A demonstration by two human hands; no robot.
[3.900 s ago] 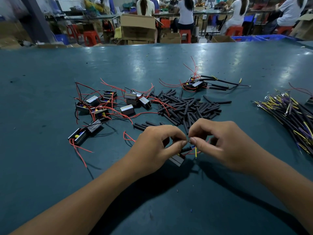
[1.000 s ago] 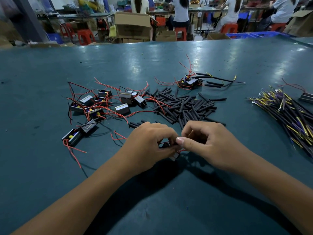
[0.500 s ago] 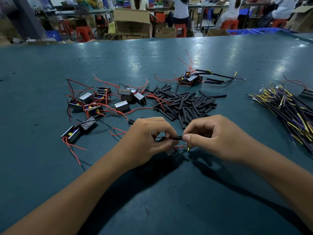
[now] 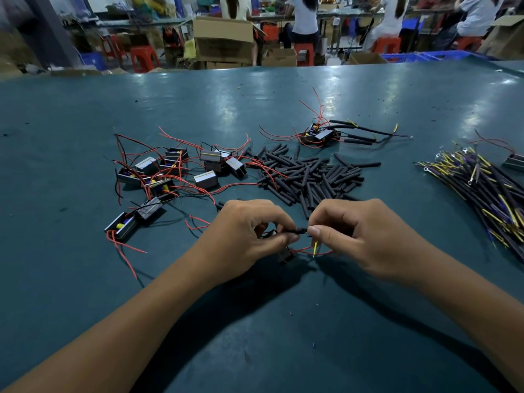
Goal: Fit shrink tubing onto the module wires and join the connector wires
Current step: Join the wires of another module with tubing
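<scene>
**Both hands pinch one tubing piece**

Forearms angle in over the counter (image 4: pixel 85 279) from its near edge. Left hand (image 4: pixel 243 236) and right hand (image 4: pixel 363 236), fingers curled, pinch a shrink tube (image 4: pixel 301 230) between them; the module (image 4: pixel 285 256) hangs just beneath.

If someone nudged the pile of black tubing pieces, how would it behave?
The tubing pieces would probably scatter, since they lie loose and criss-crossed. Being short round cylinders, some would likely roll on the smooth table. They look light.
</scene>
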